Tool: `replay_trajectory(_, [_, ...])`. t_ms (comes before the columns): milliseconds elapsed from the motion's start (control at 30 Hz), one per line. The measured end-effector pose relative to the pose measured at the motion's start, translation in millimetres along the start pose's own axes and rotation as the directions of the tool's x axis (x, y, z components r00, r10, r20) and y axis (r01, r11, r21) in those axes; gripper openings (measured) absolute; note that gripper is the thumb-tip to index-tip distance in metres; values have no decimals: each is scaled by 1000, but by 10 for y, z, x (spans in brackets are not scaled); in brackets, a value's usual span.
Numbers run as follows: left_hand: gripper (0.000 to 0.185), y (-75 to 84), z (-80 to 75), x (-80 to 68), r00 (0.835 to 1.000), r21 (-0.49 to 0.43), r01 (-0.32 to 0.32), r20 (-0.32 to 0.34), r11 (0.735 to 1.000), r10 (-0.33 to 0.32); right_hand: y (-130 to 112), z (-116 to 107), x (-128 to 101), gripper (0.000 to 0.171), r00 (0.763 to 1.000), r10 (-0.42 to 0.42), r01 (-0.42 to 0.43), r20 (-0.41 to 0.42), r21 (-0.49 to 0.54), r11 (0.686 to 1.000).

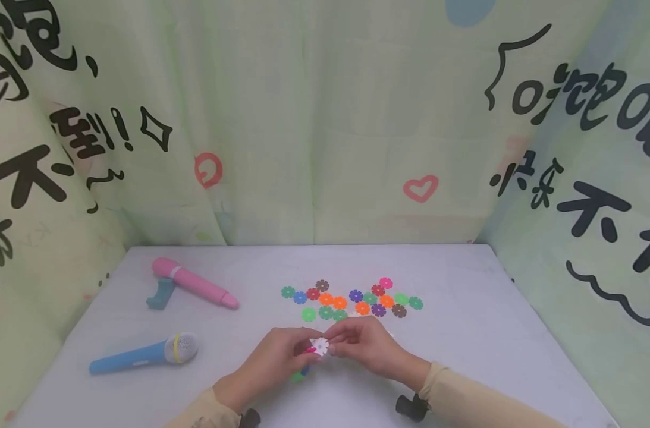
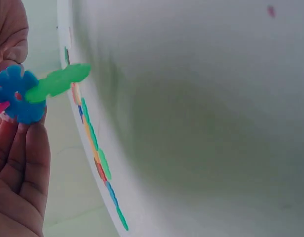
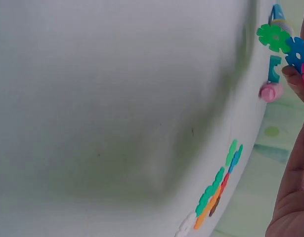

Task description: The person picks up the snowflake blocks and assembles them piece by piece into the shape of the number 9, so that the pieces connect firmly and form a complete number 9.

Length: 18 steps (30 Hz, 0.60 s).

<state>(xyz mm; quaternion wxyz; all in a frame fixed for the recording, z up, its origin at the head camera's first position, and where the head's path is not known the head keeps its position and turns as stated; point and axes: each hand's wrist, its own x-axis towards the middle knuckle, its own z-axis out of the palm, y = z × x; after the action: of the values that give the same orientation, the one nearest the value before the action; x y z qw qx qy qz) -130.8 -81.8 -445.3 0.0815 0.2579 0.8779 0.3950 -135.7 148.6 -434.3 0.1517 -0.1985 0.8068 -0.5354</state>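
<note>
Both hands meet low over the counter (image 1: 464, 333), left hand (image 1: 271, 362) pinching a joined cluster of snowflake discs (image 2: 23, 94) while the right hand (image 1: 367, 345) fingers pinch a white disc (image 1: 320, 346) against it, slots apparently lined up, the loose discs (image 1: 357, 299) just beyond.

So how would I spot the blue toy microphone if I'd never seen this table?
Start at the white table and look to its left side. Nearest the front edge lies the blue microphone, left of the left hand. Unlike the pink microphone behind it, it has a grey mesh head.
</note>
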Motion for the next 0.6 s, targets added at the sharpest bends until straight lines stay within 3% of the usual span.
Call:
replay_trajectory(167, [44,18,-15,-2,1000,50,15,10,999,-15,62,-223,-43,24,1000,-18,21,18,-175,984])
replay_trajectory(267, [45,6,-30,-25,999,62,43,19,997,-44,196,-490,-105,28,1000,-25,26,7,-365,931])
replay_trajectory(367, [45,-12,-45,-47,997,54,62,34,997,-64,352,-728,-182,31,999,0,-24,-49,-503,864])
replay_trajectory(433, [45,-23,-51,-56,997,45,63,40,997,-65,444,-828,-230,34,995,39,-84,-92,-555,828])
replay_trajectory(600, [44,-28,-50,-58,997,25,59,48,998,-60,593,-893,-284,36,985,126,-174,-122,-601,780])
